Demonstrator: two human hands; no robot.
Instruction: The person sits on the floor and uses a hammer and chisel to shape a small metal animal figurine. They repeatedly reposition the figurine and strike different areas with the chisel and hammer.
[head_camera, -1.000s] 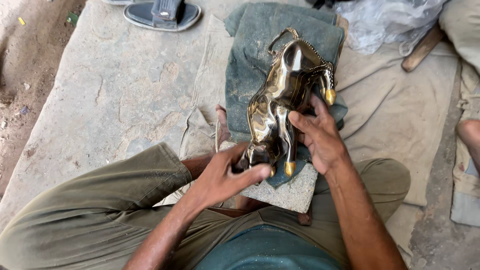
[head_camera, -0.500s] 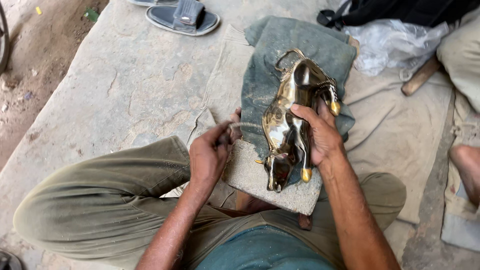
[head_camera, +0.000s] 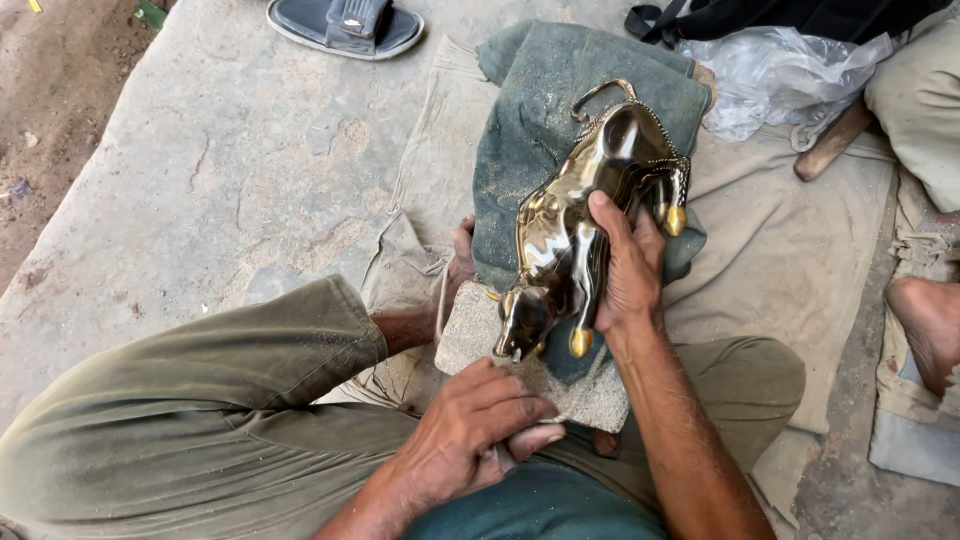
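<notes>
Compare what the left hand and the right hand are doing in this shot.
The right hand lies open across the brass animal figure, fingers spread over its body; the left hand is curled shut near the stone block, off the figure. What the left hand pinches is too small to tell. The right hand sits farther from the body, the left close to the lap. Both are bare.

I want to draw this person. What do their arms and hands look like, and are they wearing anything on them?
Both arms are bare from the elbow down: no sleeves, gloves, watch or rings show. The left hand and right hand look dusty from work, with short nails. Lower down you can draw olive-green trousers and a teal shirt.
</notes>
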